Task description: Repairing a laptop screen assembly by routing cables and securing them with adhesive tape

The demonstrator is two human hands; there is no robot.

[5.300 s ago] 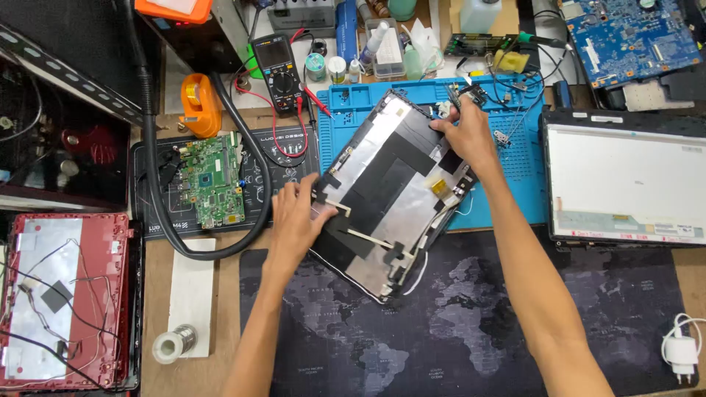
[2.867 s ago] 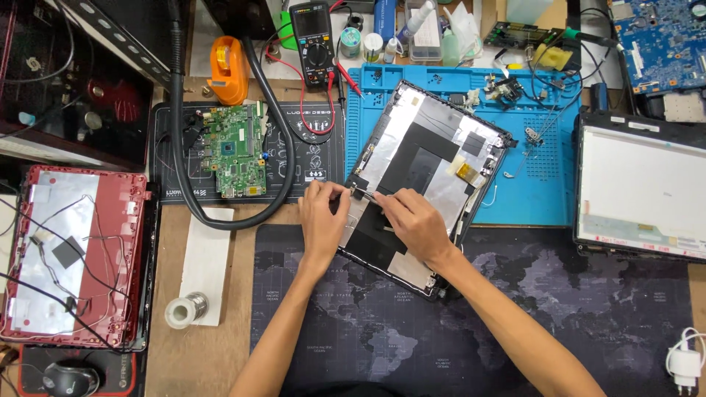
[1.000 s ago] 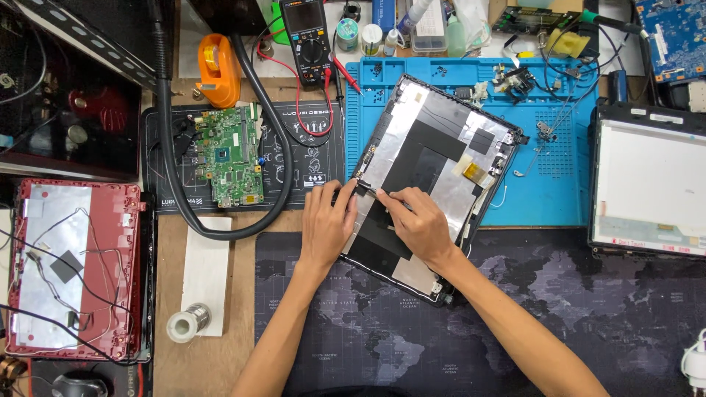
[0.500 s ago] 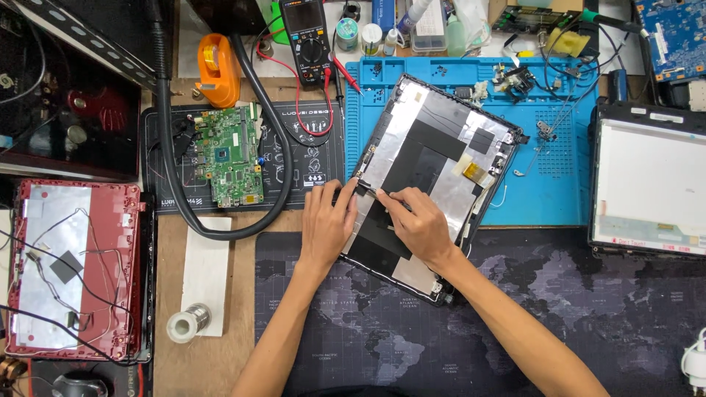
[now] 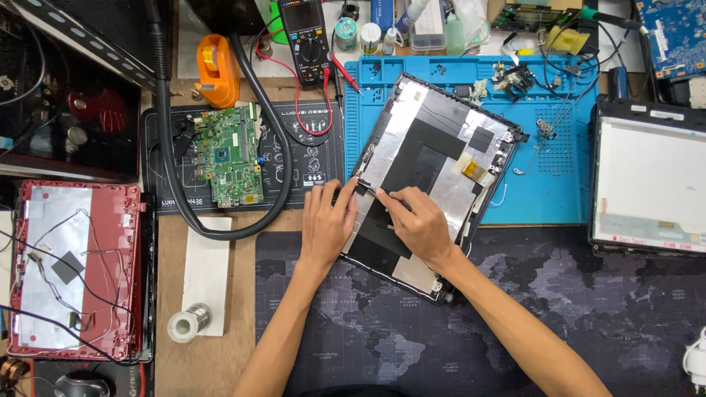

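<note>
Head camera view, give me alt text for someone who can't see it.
Two bare hands, left hand and right hand, press on the inside of a black laptop lid lying tilted across a blue mat and a dark desk mat. A green circuit board and a red lid lie to the left.

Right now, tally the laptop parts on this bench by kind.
Laptop lid covers: 2 (black, red)
Circuit boards: 2 (green, blue)
Screen panel: 1
Total: 5
</note>
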